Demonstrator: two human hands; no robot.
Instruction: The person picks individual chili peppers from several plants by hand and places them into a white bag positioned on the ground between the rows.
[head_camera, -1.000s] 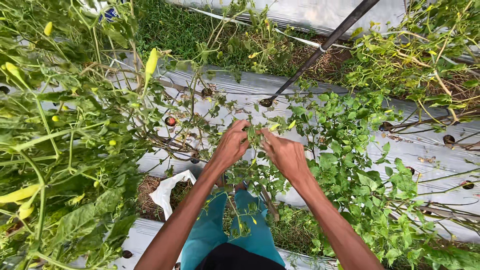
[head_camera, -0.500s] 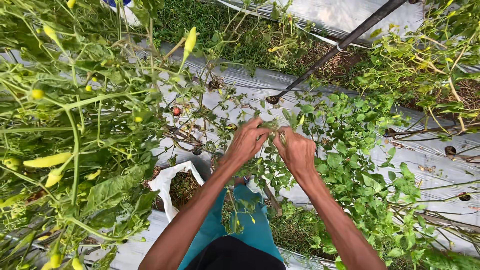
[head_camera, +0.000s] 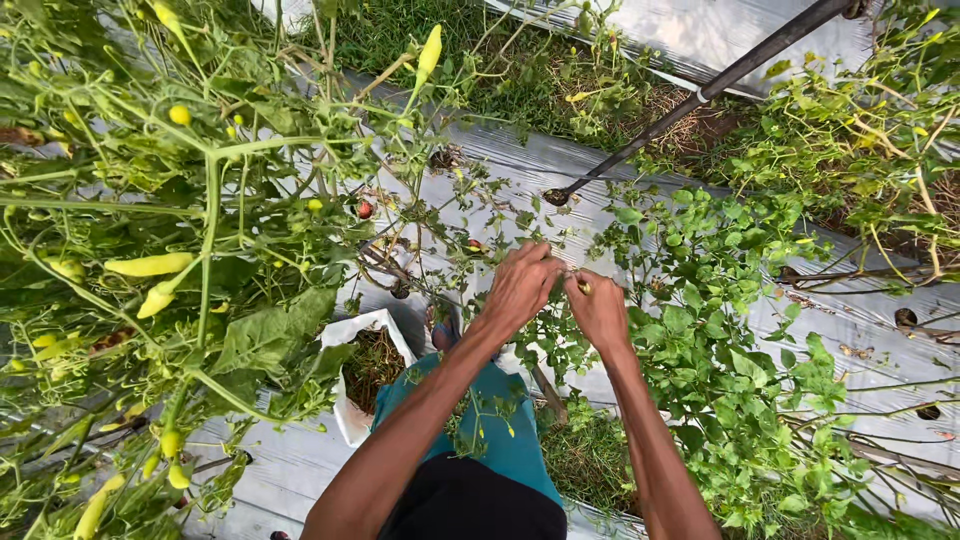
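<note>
We see both hands meet in middle of pepper plant (head_camera: 690, 330). Left hand (head_camera: 520, 285) curled, fingers bent around thin green stem, just left of small yellow pepper (head_camera: 584, 288). Right hand (head_camera: 598, 308) pinching that yellow pepper with fingertips, so pepper sits between our two hands, touching right one. White bag (head_camera: 350, 340) with brown stuff well left of pepper, down low. Black pipe (head_camera: 700, 95) well above pepper. Silver ground sheet (head_camera: 870, 330) right of pepper

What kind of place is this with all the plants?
Most likely a chilli field or farm plot outdoors. Leafy plants carry a pale yellow chilli, shiny silver sheeting covers the raised beds, and both hands, left hand and right hand, work among the stems.
</note>
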